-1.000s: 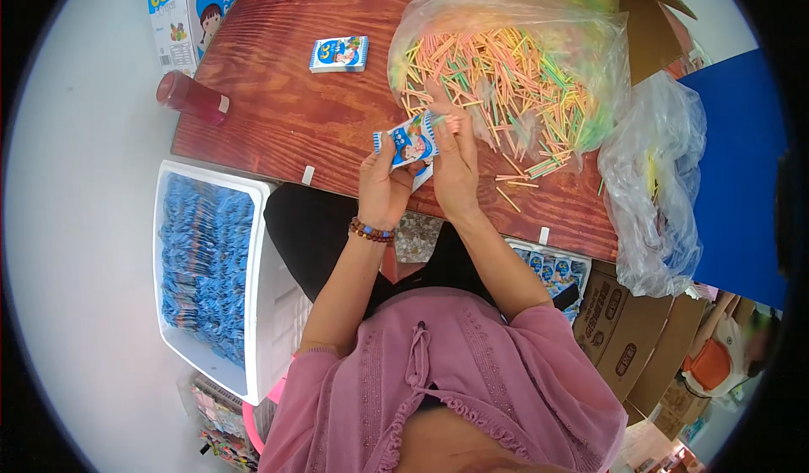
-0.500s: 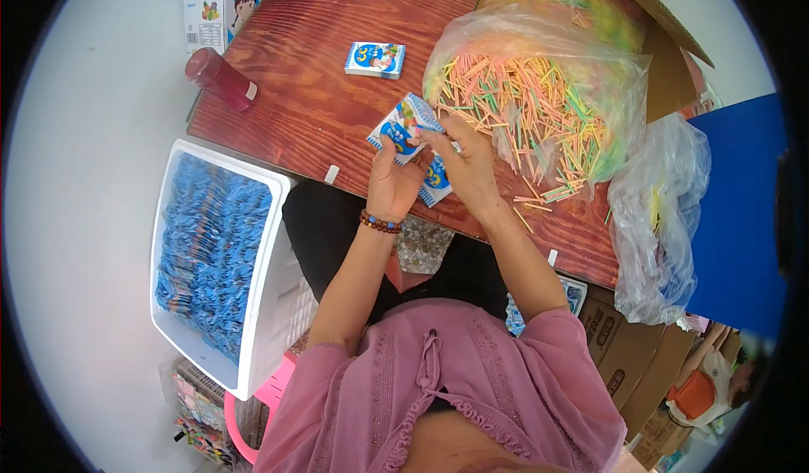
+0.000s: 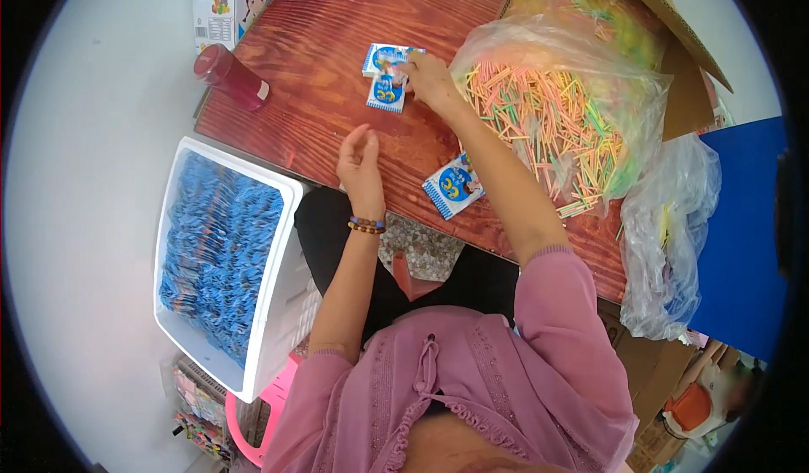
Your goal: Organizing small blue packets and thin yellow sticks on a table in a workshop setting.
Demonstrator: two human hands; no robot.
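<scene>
My right hand (image 3: pixel 428 75) reaches across the brown wooden table (image 3: pixel 320 110) and pinches the edge of a small blue-and-white packet (image 3: pixel 386 54). A second packet of the same kind (image 3: pixel 386 94) lies just below it, touching it. My left hand (image 3: pixel 361 163) hovers over the table's near edge with its fingers apart and nothing in it. A third packet (image 3: pixel 452 188) lies flat next to my right forearm.
A clear bag of coloured sticks (image 3: pixel 556 115) lies on the right in front of a cardboard box (image 3: pixel 678 47). Another clear bag (image 3: pixel 674 237) hangs off the edge. A white bin of blue packets (image 3: pixel 221 258), a red bottle (image 3: pixel 232 77) and a printed carton (image 3: pixel 221 1) are on the left.
Both hands held packets together near the bag of sticks. Now my right hand has stretched to the far packets, my left hand has let go and drawn back, and one packet lies on the table.
</scene>
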